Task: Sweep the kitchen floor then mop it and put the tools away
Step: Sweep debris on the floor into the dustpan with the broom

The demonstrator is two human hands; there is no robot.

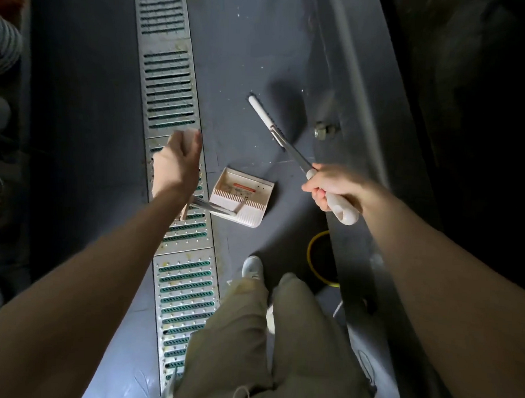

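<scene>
**Now sweeping crumbs toward the dustpan**

Down on the left, the floor drain (pixel 179 153) is running up the grey floor (pixel 86 131). The left hand (pixel 177 162) is hanging above it, fingers curled around what looks like the dustpan's long handle. The dustpan (pixel 243 195) is sitting on the floor just right of that hand, between both hands. The right hand (pixel 331 186) is gripping the broom handle (pixel 343 210). The broom (pixel 273 127) is slanting up and left, past the dustpan. The left hand is nearer the dustpan.
</scene>
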